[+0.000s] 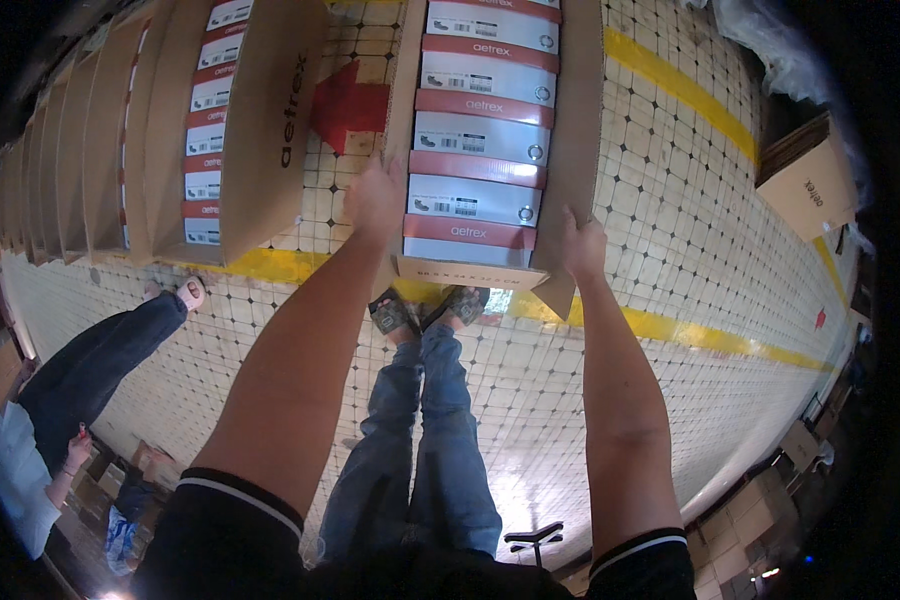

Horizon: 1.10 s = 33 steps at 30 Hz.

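In front of me stands an open cardboard carton (pixel 475 268) on the floor, its upper flaps spread. A row of shoe boxes (pixel 477 137), white with red bands and printed labels, fills it. At the carton's left wall my left hand (pixel 375 195) is closed on the cardboard edge, with its fingertips partly hidden. My right hand (pixel 584 244) grips the right flap (pixel 577 120) near its near corner, the thumb on the inner side and the other fingers mostly hidden behind the board. Both arms reach forward, and the carton's near end lies just beyond my feet.
To the left runs a line of similar open cartons (pixel 260 130) holding shoe boxes. A red arrow (pixel 350 107) and yellow stripes (pixel 685 90) mark the tiled floor. Another person's leg (pixel 120 345) is at left. Folded cardboard (pixel 810 180) and clear plastic (pixel 770 40) lie at right.
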Each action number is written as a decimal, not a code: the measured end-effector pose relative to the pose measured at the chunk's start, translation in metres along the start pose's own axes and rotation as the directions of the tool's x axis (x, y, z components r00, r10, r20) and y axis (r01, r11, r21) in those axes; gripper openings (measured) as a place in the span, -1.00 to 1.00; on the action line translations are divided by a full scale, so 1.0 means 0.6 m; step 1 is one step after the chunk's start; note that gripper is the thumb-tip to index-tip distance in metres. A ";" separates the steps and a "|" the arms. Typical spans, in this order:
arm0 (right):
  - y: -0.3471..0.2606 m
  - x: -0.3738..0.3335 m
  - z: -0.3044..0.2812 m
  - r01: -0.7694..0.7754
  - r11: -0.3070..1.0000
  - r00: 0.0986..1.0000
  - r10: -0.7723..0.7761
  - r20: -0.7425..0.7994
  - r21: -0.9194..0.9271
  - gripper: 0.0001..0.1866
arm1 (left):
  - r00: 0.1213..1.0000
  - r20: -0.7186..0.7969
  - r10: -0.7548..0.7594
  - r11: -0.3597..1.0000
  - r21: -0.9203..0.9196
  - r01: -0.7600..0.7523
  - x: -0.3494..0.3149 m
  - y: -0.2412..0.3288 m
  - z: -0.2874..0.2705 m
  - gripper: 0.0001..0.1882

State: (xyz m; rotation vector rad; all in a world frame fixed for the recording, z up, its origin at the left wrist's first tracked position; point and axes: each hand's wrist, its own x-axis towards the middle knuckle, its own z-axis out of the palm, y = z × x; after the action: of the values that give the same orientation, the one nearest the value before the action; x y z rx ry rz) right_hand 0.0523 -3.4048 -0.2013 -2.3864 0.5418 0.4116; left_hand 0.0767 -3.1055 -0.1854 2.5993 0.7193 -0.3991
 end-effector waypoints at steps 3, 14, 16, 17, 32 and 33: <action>-0.015 -0.008 0.016 -0.025 0.997 0.999 0.023 -0.031 -0.074 -0.63 | 1.000 -0.014 -0.005 1.000 0.001 0.005 -0.003 0.009 0.006 -0.55; -0.013 -0.007 0.016 -0.066 0.992 0.998 0.064 -0.024 -0.108 -0.66 | 1.000 -0.025 -0.015 1.000 -0.018 0.015 -0.005 0.012 0.002 -0.47; -0.015 -0.010 0.019 -0.085 0.988 0.996 0.081 -0.035 -0.128 -0.66 | 0.999 -0.039 -0.007 1.000 -0.026 0.006 -0.005 0.011 0.002 -0.47; -0.018 -0.011 0.020 -0.091 0.987 0.996 0.088 -0.035 -0.130 -0.66 | 0.999 -0.044 -0.008 0.999 -0.032 0.007 -0.005 0.012 0.003 -0.52; -0.057 -0.025 0.040 -0.164 0.955 0.986 0.151 -0.068 -0.249 -0.71 | 0.998 -0.052 -0.041 0.999 0.028 0.043 -0.015 0.033 0.011 -0.66; -0.055 -0.025 0.039 -0.135 0.964 0.991 0.127 -0.049 -0.228 -0.70 | 0.998 -0.045 -0.052 0.998 0.038 0.054 -0.015 0.033 0.010 -0.66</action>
State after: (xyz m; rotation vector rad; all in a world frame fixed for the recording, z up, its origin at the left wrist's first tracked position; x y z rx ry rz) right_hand 0.0515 -3.3620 -0.1949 -2.5927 0.7042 0.5175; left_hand 0.0790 -3.1277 -0.1813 2.6372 0.8044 -0.3767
